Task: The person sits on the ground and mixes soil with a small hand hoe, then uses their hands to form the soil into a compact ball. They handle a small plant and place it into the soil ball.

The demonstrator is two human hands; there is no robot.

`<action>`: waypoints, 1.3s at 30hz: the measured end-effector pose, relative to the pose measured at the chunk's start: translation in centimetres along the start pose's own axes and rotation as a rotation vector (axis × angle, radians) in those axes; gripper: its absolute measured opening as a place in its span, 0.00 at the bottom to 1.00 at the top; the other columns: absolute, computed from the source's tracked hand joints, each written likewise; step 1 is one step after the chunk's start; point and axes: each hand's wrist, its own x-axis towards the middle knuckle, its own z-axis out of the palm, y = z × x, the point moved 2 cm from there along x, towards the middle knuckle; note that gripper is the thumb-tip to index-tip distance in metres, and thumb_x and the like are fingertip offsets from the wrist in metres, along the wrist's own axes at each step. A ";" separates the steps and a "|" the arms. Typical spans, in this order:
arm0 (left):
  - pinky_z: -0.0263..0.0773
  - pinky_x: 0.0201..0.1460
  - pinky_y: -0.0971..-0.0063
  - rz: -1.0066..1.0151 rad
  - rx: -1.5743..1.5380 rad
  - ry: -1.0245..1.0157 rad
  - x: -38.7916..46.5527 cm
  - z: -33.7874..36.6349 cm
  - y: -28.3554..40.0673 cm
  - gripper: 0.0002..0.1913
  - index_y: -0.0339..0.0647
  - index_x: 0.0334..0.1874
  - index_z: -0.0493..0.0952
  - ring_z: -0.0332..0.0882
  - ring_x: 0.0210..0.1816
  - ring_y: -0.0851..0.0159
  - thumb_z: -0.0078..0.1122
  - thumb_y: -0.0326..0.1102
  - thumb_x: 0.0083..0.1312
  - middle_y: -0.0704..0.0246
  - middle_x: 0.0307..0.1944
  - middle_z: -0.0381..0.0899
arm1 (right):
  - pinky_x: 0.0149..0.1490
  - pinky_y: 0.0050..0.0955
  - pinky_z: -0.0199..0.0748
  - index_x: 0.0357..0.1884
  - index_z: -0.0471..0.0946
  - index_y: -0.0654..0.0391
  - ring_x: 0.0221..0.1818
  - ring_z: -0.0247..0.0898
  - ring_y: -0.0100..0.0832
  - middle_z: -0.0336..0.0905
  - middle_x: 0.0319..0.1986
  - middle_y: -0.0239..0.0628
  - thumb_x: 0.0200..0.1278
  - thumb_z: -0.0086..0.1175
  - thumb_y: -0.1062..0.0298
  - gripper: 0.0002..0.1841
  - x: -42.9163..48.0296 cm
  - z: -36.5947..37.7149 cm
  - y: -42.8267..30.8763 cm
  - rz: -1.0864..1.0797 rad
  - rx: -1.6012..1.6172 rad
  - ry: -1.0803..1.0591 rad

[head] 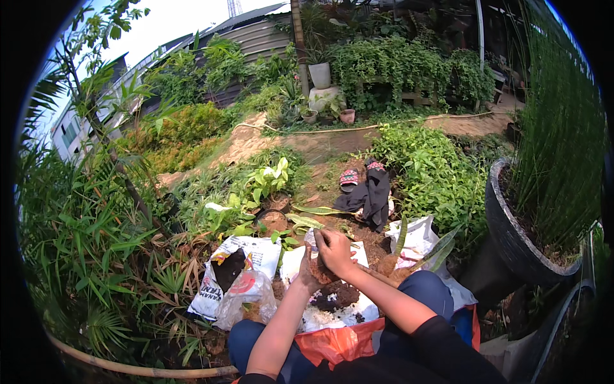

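Both of my hands meet above a white plastic sack (345, 321). My left hand (309, 273) is cupped under a lump of reddish-brown soil (321, 272). Over the lump bends my right hand (335, 249), its fingers touching it from above. Something clear or whitish shows by the fingertips; what it is I cannot tell. Dark potting soil (338, 295) and pale crumbs lie on the sack below my hands. At the right, snake plant leaves (402, 235) rise beside a ball of brown fibre (387, 264). An open printed soil bag (230, 269) and a clear plastic bag (247, 290) lie at the left.
An orange sack (336, 343) lies between my knees. Beyond my hands are potted seedlings (273, 221), a snake plant leaf (324, 210), and dark cloth (376, 197) beside a patterned shoe (349, 177). A large black planter (518, 235) stands at the right; dense plants grow at the left.
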 end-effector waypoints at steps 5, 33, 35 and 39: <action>0.50 0.69 0.59 0.246 0.079 0.308 1.0 -0.6 0.1 0.38 0.54 0.68 0.56 0.55 0.67 0.59 0.24 0.71 0.63 0.69 0.67 0.57 | 0.47 0.42 0.67 0.34 0.77 0.61 0.41 0.70 0.50 0.74 0.34 0.50 0.61 0.46 0.55 0.17 0.5 -0.8 -1.4 -0.117 -0.247 -0.168; 0.48 0.68 0.57 -0.066 -1.034 -0.100 0.7 -0.6 0.2 0.25 0.52 0.63 0.61 0.58 0.64 0.62 0.30 0.54 0.68 0.67 0.60 0.65 | 0.36 0.43 0.70 0.29 0.75 0.62 0.30 0.73 0.50 0.76 0.26 0.49 0.60 0.50 0.59 0.14 -0.6 -0.7 -0.6 -0.102 -0.150 0.022; 0.47 0.69 0.57 0.046 -0.682 -0.005 0.7 -0.5 0.2 0.30 0.52 0.66 0.59 0.57 0.65 0.60 0.30 0.60 0.66 0.69 0.64 0.62 | 0.34 0.43 0.70 0.28 0.75 0.63 0.30 0.72 0.51 0.75 0.25 0.51 0.60 0.50 0.58 0.16 -0.4 -0.8 -0.2 0.045 -0.094 0.059; 0.50 0.68 0.59 0.143 -0.233 -0.001 1.2 -0.9 -0.2 0.28 0.52 0.64 0.60 0.58 0.64 0.60 0.29 0.59 0.68 0.68 0.62 0.64 | 0.34 0.45 0.69 0.26 0.76 0.62 0.29 0.72 0.52 0.75 0.22 0.51 0.61 0.49 0.56 0.18 -0.1 -0.8 -0.1 -0.004 -0.204 -0.224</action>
